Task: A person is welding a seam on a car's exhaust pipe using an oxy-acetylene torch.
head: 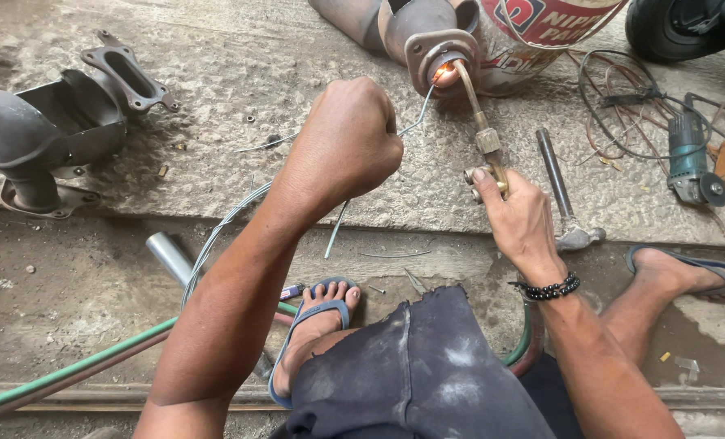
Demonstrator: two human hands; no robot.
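On the concrete floor (216, 49), far left, lies a dark metal manifold (49, 130), well apart from the hands. A green hose (69, 370) runs along the lower left, beside a short steel tube (169, 257). The left hand (346, 142) is closed in a fist on a thin wire rod (415, 122), whose bent tip reaches the glowing spot on the pipe flange (439, 53). That flange lies at top centre, against a painted drum (541, 32). The right hand (518, 218) is clamped around the brass torch (480, 122), thumb by the valves, with the nozzle at the same glow. A hammer (561, 195) lies just right of it, and an angle grinder (692, 162) with tangled cables lies further right.
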